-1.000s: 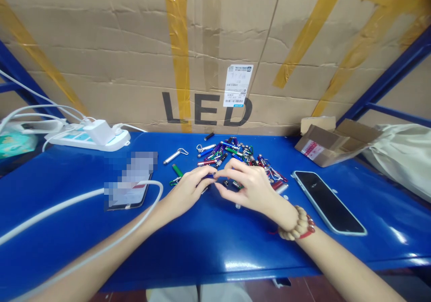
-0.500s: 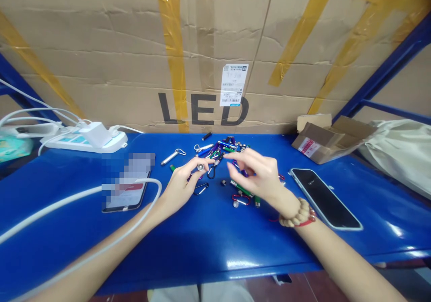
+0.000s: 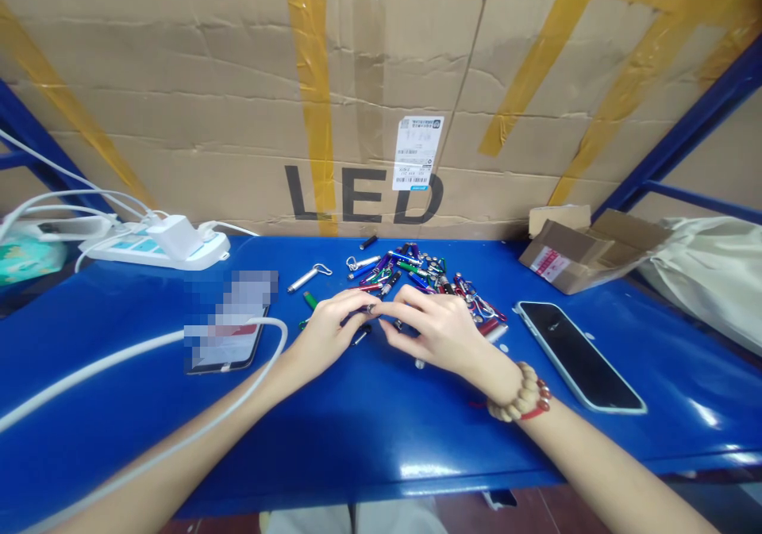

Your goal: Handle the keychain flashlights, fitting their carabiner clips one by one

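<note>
My left hand [image 3: 329,329] and my right hand [image 3: 433,329] meet fingertip to fingertip over the blue shelf [image 3: 369,423], both pinched on one small keychain flashlight [image 3: 363,310] held just above the surface. Behind them lies a pile of several small coloured keychain flashlights [image 3: 425,272]. A single silver flashlight [image 3: 306,277] lies apart to the left of the pile, a green one [image 3: 310,300] close to my left fingers. My right wrist wears a bead bracelet [image 3: 520,395].
A phone [image 3: 577,354] lies face up to the right, another phone [image 3: 229,336] with a white cable [image 3: 119,359] to the left. A white power strip [image 3: 160,246] sits back left, an open cardboard box [image 3: 589,248] back right, a large LED carton [image 3: 369,97] behind.
Half a second ago my hands were raised and apart, the left holding a small flashlight by its head. They have come down and together, both fingertips now on the flashlight.
</note>
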`<state>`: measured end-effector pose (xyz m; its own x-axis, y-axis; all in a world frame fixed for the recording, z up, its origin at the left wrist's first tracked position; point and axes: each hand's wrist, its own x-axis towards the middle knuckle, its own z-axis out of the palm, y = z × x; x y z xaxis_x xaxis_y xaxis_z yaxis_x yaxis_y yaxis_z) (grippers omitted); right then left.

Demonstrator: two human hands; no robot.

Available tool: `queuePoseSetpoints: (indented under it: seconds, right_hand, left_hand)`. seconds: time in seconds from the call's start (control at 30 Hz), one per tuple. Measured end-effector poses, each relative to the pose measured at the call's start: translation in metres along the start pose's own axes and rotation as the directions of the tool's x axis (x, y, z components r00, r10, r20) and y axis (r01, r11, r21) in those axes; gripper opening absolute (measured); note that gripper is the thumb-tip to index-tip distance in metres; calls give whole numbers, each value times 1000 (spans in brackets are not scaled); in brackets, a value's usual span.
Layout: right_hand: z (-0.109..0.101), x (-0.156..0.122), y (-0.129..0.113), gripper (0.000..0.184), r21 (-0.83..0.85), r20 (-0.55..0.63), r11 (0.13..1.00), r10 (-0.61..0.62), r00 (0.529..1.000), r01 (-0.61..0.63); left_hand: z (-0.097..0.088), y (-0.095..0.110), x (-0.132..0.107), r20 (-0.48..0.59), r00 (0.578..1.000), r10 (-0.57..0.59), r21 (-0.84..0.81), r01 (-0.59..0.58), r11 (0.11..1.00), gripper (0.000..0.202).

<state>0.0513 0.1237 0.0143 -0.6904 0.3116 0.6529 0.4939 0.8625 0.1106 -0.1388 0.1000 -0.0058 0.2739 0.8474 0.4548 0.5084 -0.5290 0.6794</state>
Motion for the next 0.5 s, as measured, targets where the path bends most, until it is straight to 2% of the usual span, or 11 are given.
queuePoseSetpoints:
  seconds: [0.23, 0.4, 0.5]
  right_hand:
    - [0, 1, -1, 26, -2, 80, 1000, 15, 997, -15]
    - [-5, 2, 0, 24, 91, -21, 990, 109, 994, -106]
    - [-5, 2, 0, 21, 89, -49, 991, 107, 993, -102]
  left_hand:
    - [3, -5, -1, 14, 999, -40, -1, 40, 999, 21]
    - [1, -4, 0, 32, 999, -24, -11, 24, 1000, 20]
    - [0, -4, 0, 29, 999, -15, -10, 15, 1000, 18]
